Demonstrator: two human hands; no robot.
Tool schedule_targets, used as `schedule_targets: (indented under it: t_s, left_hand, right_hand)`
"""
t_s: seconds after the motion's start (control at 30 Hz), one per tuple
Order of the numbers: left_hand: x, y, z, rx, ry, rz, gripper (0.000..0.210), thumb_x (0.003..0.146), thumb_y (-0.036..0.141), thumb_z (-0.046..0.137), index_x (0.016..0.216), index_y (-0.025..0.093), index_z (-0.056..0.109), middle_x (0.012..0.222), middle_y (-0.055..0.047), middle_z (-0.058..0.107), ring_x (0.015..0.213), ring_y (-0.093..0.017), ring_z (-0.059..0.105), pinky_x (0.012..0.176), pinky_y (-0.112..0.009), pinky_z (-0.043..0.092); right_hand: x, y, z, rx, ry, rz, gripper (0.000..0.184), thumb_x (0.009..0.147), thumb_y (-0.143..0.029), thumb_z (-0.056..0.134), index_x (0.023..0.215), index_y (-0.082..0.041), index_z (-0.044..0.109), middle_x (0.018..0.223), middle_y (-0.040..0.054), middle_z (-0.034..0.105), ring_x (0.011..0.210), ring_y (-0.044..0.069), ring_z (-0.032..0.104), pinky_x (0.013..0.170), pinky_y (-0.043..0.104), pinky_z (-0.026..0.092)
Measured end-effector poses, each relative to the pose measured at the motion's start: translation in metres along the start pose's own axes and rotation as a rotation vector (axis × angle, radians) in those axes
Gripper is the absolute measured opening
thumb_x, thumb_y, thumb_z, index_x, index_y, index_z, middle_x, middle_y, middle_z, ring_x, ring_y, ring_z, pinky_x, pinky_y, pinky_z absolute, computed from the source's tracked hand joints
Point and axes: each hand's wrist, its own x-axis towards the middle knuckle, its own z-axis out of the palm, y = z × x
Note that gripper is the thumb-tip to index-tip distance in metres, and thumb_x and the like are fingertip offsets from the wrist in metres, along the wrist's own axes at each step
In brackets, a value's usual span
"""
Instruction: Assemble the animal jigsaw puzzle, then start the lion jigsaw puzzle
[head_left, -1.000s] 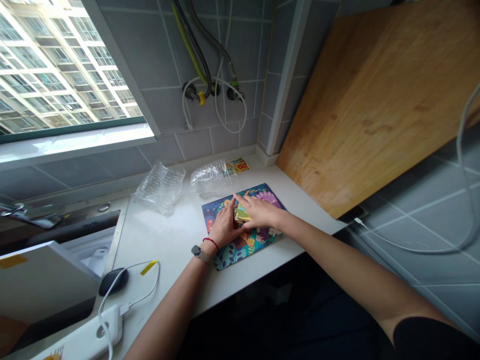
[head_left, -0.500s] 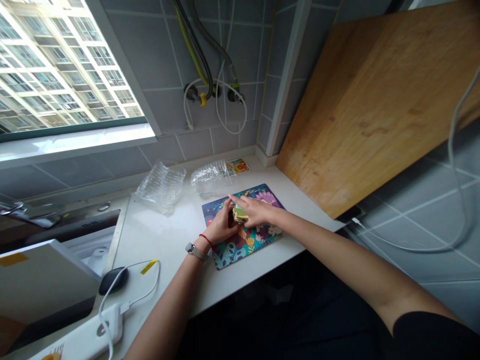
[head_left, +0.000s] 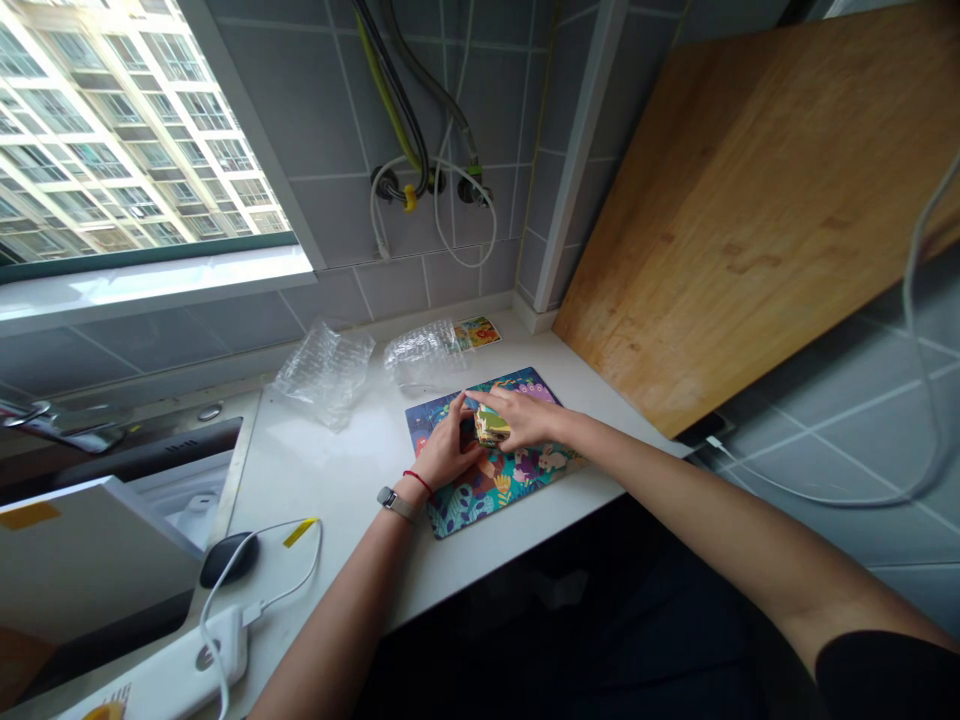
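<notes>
The small yellow-green stack of flat printed pieces (head_left: 492,426) is above the middle of a rectangular, dark-blue and teal board with animal and plant pictures (head_left: 469,508), held between both hands. The left hand (head_left: 448,445) curls against its left side, a red cord bracelet (head_left: 418,480) and a watch (head_left: 395,502) at that wrist; the right hand (head_left: 526,417) grips its right side, fingers reaching past the far edge. The board lies on the white bench (head_left: 345,500), near two crumpled clear bubble-wrap pieces (head_left: 326,375) and a small colourful picture card (head_left: 480,331).
</notes>
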Motion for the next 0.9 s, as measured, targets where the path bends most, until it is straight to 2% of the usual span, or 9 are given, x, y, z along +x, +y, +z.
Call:
schedule_targets:
  t_s: [0.13,0.3,0.43,0.57,0.63,0.73,0.8,0.9]
  left_hand:
    - [-0.001,0.000,0.001,0.019,-0.009,-0.008,0.109,0.085,0.024,0.075,0.166,0.024,0.002,0.142,-0.017,0.062,0.140,-0.036,0.053,0.112,-0.060,0.046]
    - [-0.001,0.003,0.001,-0.008,-0.001,-0.013,0.105,0.088,0.023,0.073,0.167,0.028,0.004,0.140,-0.015,0.064,0.127,-0.031,0.063,0.107,-0.056,0.051]
    - [-0.001,0.004,0.001,-0.001,0.005,-0.025,0.101,0.088,0.024,0.074,0.166,0.028,0.010,0.137,-0.014,0.065,0.116,-0.029,0.067,0.102,-0.052,0.055]
    - [-0.001,0.006,-0.002,-0.027,0.028,-0.046,0.096,0.087,0.026,0.075,0.163,0.029,0.017,0.134,-0.011,0.065,0.105,-0.024,0.070,0.096,-0.046,0.058]
    - [0.000,0.007,-0.007,-0.037,0.081,-0.055,0.091,0.088,0.029,0.075,0.161,0.028,0.022,0.134,-0.011,0.065,0.106,-0.023,0.070,0.097,-0.045,0.057]
    - [0.000,0.005,-0.019,-0.001,0.209,-0.064,0.083,0.089,0.033,0.075,0.158,0.028,0.029,0.132,-0.010,0.066,0.119,-0.025,0.066,0.107,-0.048,0.051]
    - [0.001,0.002,-0.028,0.033,0.270,-0.072,0.080,0.089,0.036,0.075,0.156,0.027,0.032,0.131,-0.010,0.067,0.123,-0.027,0.065,0.110,-0.051,0.048]
    - [0.000,-0.002,-0.037,0.070,0.321,-0.075,0.075,0.088,0.037,0.075,0.153,0.026,0.038,0.130,-0.010,0.069,0.121,-0.027,0.067,0.108,-0.051,0.050]
  right_hand:
    - [-0.004,0.007,-0.001,0.032,0.036,-0.003,0.110,0.063,-0.018,0.086,0.161,-0.029,0.038,0.125,0.0082,0.062,0.107,0.028,0.067,0.091,0.035,0.054]
    - [-0.022,0.045,-0.030,0.024,0.107,0.070,0.110,0.064,-0.020,0.086,0.162,-0.027,0.038,0.137,0.0104,0.062,0.121,0.031,0.064,0.105,0.039,0.050]
    - [-0.041,0.093,-0.054,-0.066,0.128,0.290,0.109,0.064,-0.023,0.086,0.162,-0.017,0.037,0.147,0.0177,0.058,0.131,0.034,0.060,0.112,0.043,0.045]
    - [-0.058,0.128,-0.057,-0.136,0.128,0.540,0.105,0.067,-0.019,0.083,0.161,-0.009,0.037,0.152,0.0233,0.055,0.136,0.035,0.057,0.114,0.042,0.044]
    - [-0.065,0.137,-0.053,-0.161,0.114,0.586,0.104,0.067,-0.018,0.083,0.160,-0.008,0.038,0.153,0.0248,0.053,0.137,0.036,0.056,0.114,0.041,0.044]
    - [-0.072,0.145,-0.045,-0.178,0.121,0.596,0.104,0.069,-0.022,0.085,0.161,-0.012,0.038,0.154,0.0247,0.052,0.136,0.037,0.057,0.113,0.043,0.044]
    - [-0.075,0.149,-0.044,-0.183,0.123,0.577,0.108,0.068,-0.029,0.089,0.162,-0.014,0.037,0.154,0.0243,0.052,0.134,0.038,0.058,0.112,0.045,0.045]
    - [-0.079,0.151,-0.050,-0.195,0.084,0.545,0.120,0.065,-0.041,0.092,0.165,-0.019,0.029,0.157,0.0224,0.049,0.137,0.039,0.055,0.113,0.047,0.044]
